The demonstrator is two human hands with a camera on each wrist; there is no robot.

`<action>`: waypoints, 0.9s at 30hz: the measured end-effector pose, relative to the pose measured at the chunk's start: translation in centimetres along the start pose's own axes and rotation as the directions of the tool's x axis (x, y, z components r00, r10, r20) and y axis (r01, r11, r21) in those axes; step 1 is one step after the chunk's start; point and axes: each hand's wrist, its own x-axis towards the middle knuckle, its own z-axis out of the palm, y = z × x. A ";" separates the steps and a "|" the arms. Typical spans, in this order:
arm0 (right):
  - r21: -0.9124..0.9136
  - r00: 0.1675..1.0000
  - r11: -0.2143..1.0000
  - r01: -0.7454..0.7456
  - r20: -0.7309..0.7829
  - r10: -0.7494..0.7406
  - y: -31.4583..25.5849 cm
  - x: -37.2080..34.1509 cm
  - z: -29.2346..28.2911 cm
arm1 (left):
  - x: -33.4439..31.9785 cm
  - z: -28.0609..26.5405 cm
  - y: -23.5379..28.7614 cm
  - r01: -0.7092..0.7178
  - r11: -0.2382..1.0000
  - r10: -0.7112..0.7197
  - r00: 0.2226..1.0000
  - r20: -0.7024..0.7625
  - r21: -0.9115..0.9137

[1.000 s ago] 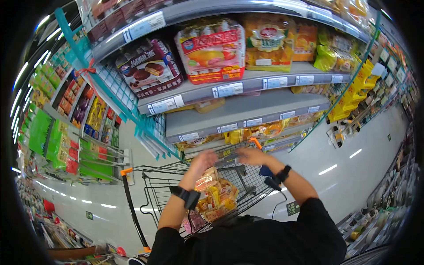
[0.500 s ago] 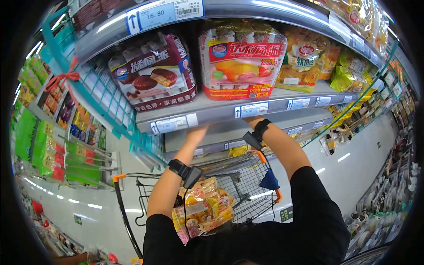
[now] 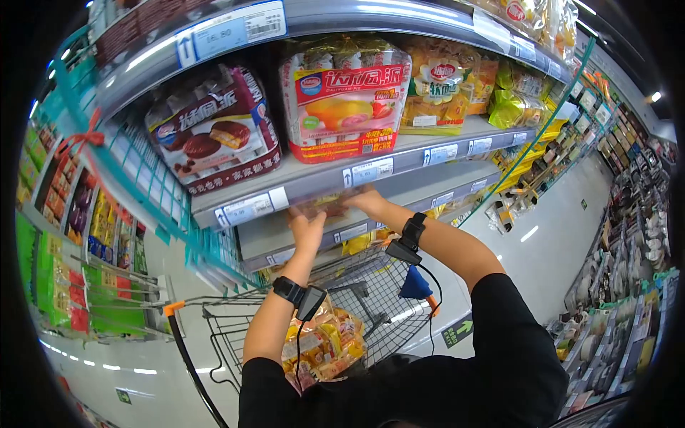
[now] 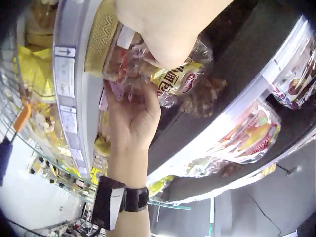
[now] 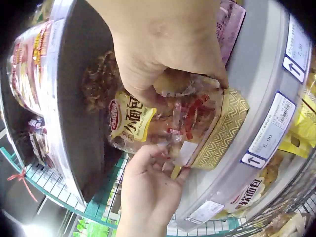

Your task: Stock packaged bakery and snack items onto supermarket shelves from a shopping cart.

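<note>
Between both hands, a clear bread bag [image 3: 321, 207] with a yellow label sits on the lower shelf, under the upper shelf's edge. Its gold patterned band [image 5: 224, 131] faces the shelf's front. My right hand [image 5: 170, 44] grips the bag from above, thumb and fingers spread over it. With its fingertips my left hand [image 5: 150, 185] pinches the bag's nearer end. In the head view, my left hand [image 3: 307, 230] and right hand [image 3: 366, 201] reach in side by side. The left wrist view shows the bag's label [image 4: 175, 79] between my left hand [image 4: 163, 29] and right hand [image 4: 131, 116].
A wire cart [image 3: 371, 299] with bagged breads [image 3: 328, 342] stands below the shelf. Boxed and bagged snacks, including a pink pack [image 3: 346, 107], line the upper shelf [image 3: 296, 182]. Teal wire panels [image 3: 139, 178] flank the shelves. A purple pack [image 5: 231, 29] lies beside the bread bag.
Both hands moved forward from above the cart into the lower shelf and took hold of the bread bag. The head view came closer to the shelf, then shifted slightly right.
</note>
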 end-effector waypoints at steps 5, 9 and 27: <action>-0.030 0.989 0.991 0.133 -0.068 -0.134 -1.0 -6.0 2.4 | -5.5 -1.3 3.7 -0.090 0.990 0.101 0.990 -0.098 0.111; 0.223 0.942 0.917 0.332 -0.121 -0.312 0.6 -11.7 3.0 | -10.9 -3.4 6.8 -0.323 0.940 0.318 0.946 0.067 0.107; 0.616 0.996 0.788 0.023 -0.081 0.035 3.0 -40.6 9.6 | -35.1 -19.8 15.8 -0.474 0.830 0.245 0.784 0.571 0.295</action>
